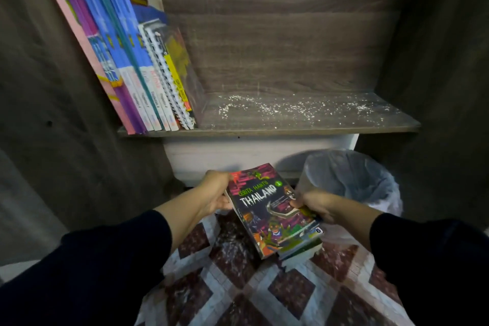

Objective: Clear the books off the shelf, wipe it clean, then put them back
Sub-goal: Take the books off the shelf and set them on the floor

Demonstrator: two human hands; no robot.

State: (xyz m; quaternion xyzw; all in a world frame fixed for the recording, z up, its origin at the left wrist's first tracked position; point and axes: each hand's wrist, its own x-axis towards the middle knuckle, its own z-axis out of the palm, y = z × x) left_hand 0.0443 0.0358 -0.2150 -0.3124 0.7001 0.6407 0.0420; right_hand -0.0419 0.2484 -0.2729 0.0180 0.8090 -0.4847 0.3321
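A small stack of paperbacks (pixel 272 212), the top one with a dark cover reading "THAILAND", hangs low in front of the shelf. My left hand (pixel 215 192) grips its left edge and my right hand (pixel 313 205) grips its right edge. Above, the wooden shelf (pixel 304 114) carries white crumbs and dust over its bare right part. Several books (pixel 137 61) lean against the left wall of the shelf, among them blue ones, a pink one and a spiral-bound one.
A bin lined with a clear plastic bag (pixel 352 180) stands on the floor at the right, just behind my right hand. Below the held stack lies a patterned red-and-white floor covering (pixel 238 286). Dark wooden side panels (pixel 66 114) close in both sides.
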